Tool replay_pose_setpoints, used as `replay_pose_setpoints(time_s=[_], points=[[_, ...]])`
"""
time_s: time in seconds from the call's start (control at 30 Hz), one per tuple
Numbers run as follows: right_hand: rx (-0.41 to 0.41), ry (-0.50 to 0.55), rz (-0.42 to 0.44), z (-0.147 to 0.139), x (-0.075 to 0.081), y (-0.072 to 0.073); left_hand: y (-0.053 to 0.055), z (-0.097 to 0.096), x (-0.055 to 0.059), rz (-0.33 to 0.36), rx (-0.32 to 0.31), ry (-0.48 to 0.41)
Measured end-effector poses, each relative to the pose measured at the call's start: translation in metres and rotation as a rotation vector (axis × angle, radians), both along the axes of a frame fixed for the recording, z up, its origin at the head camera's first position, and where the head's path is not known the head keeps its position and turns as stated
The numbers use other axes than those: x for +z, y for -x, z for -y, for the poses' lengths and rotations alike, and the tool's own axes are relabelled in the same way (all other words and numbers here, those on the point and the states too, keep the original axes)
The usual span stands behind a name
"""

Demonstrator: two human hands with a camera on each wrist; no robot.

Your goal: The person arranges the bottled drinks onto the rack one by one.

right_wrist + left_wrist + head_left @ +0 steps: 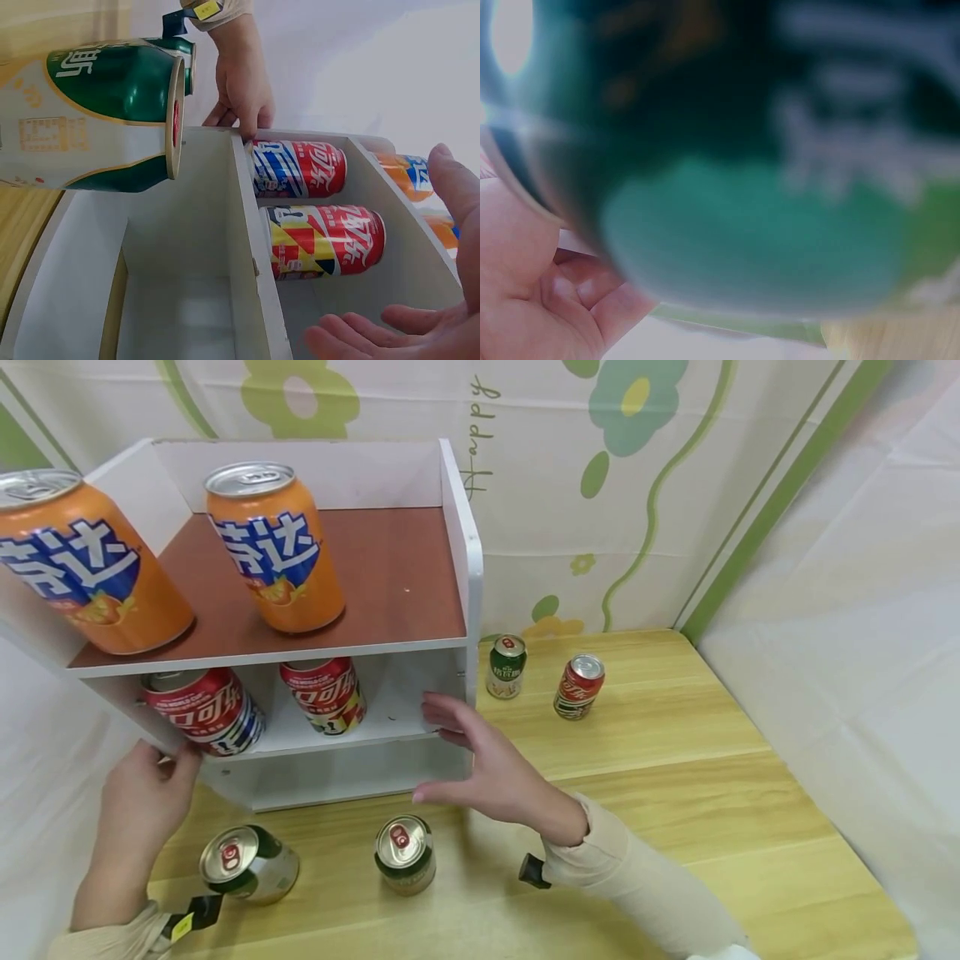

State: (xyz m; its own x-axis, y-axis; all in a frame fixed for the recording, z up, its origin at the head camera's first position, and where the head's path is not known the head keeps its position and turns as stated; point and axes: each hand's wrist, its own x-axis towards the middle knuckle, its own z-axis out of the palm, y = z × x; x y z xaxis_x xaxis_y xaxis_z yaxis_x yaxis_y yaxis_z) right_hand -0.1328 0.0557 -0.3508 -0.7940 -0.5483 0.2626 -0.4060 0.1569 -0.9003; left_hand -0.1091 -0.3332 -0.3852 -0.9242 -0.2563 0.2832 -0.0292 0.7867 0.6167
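Note:
A small white shelf unit (405, 652) with a reddish-brown top board stands on the wooden table. At its left side, my left hand (146, 793) grips the edge by the middle board; the right wrist view shows this left hand (244, 82) from across the shelf. My right hand (487, 768) is at the right end of the middle compartment, fingers spread, holding nothing. Two red cola cans (206, 710) (326, 693) stand in that compartment. Two orange soda cans (97, 568) (277, 552) stand on top. A green can (765, 225), blurred, fills the left wrist view.
Two green-and-gold cans (251, 864) (405, 856) stand on the table in front of the shelf. Farther right are a smaller green can (507, 668) and a small red can (579, 687). A flowered cloth (540, 527) hangs behind.

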Motion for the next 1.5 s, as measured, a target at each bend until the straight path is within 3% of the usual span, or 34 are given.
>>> replay_pose_setpoints(time_s=[0.37, 0.6, 0.97, 1.3, 1.5], points=[[-0.064, 0.227, -0.046, -0.026, -0.009, -0.005, 0.000, -0.001, 0.003, 0.030, 0.013, -0.010], [-0.159, 0.343, -0.104, -0.042, -0.012, -0.001, 0.000, 0.000, 0.003, 0.026, 0.020, 0.002], [-0.368, 0.387, -0.157, -0.075, -0.024, 0.022, 0.000, 0.000, 0.001, 0.024, 0.010, -0.009], [-0.522, 0.442, -0.104, -0.107, -0.044, 0.051, 0.001, 0.002, -0.002, 0.016, 0.004, -0.008], [-0.682, 0.421, -0.071, -0.122, -0.059, 0.066, 0.001, 0.001, -0.001, 0.025, 0.006, -0.006]])
